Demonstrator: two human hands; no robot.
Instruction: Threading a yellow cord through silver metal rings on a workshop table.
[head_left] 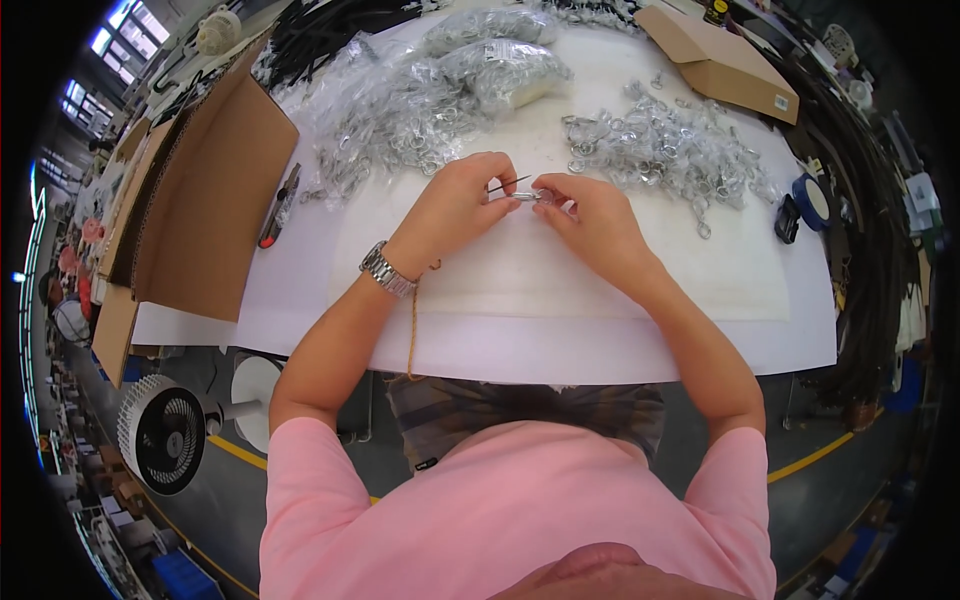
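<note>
White table [560, 340]; silver rings [665, 150]

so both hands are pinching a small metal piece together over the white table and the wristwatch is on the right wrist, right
Not quite: the wristwatch is on the left wrist, as the head view shows. The rest holds: the left hand and right hand meet over the white table, pinching a small metal piece between them.

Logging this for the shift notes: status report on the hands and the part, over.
Left hand pinching a thin dark tool. Right hand pinching a small metal piece, tool tip at it. Loose metal rings heaped beyond, nothing between the hands.
</note>
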